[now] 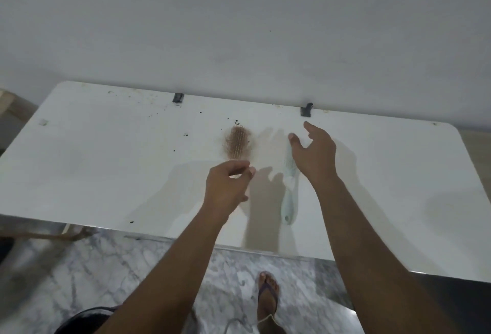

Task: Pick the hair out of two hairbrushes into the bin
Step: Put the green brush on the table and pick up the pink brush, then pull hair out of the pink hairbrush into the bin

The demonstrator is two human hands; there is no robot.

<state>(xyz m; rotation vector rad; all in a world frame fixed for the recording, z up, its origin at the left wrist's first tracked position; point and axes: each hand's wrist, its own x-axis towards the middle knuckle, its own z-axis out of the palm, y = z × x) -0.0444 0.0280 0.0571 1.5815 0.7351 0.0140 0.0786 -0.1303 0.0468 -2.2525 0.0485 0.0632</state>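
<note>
— Where do we stand?

— At the white table, both arms out over it; our right hand hovers with fingers spread wide above the head of the pale green brush, gripping nothing; our left hand curls over the hidden handle of the brown brush; whether it holds, we cannot tell.

— And the job?

— Barely begun, we judge; both brushes lie flat, side by side, near the table's middle; a brown mat of hair clogs the brown brush's bristles; the pale one's bristles are hidden from us; a dark round shape on the floor may be the bin; we cannot say.
</note>
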